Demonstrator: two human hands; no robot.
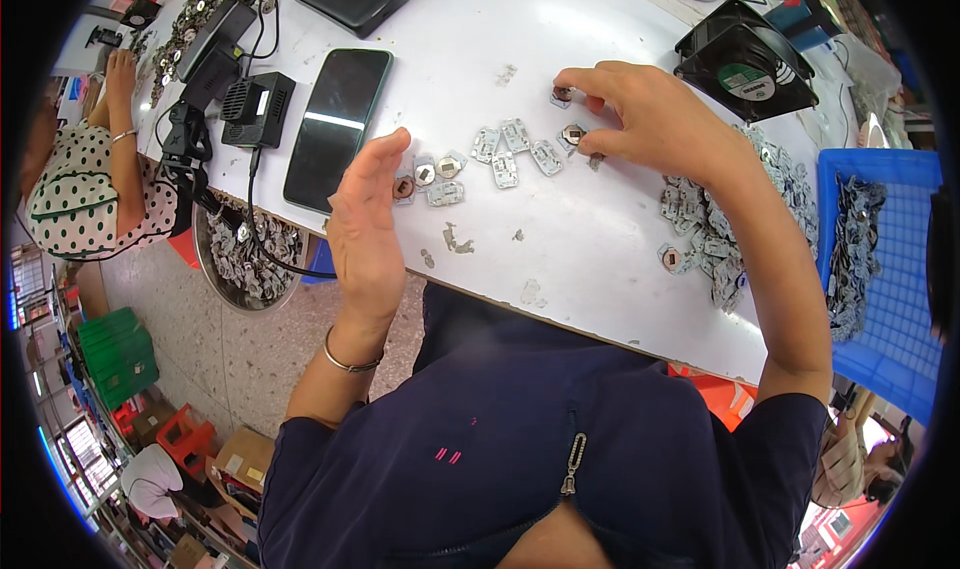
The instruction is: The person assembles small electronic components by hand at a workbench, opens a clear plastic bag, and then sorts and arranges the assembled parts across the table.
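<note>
My left hand (368, 231) stands on its edge at the table's front, fingers stretched out and holding nothing. Just right of it lies a cluster of small silver parts (445, 193), some with round discs on them. My right hand (655, 119) reaches in from the right, thumb and index finger spread apart. Its index fingertip touches a small part with a dark disc (561, 97); another disc-bearing part (572, 136) lies by the thumb. Between the hands sits a loose group of similar flat silver parts (505, 171). The right hand's other fingers are partly hidden.
A large heap of silver parts (700, 224) lies under my right forearm. Beyond it stand a black fan (748, 61) and a blue crate (890, 369). A phone (338, 119) and corded black devices (258, 109) lie left. Another person (95, 194) sits at far left.
</note>
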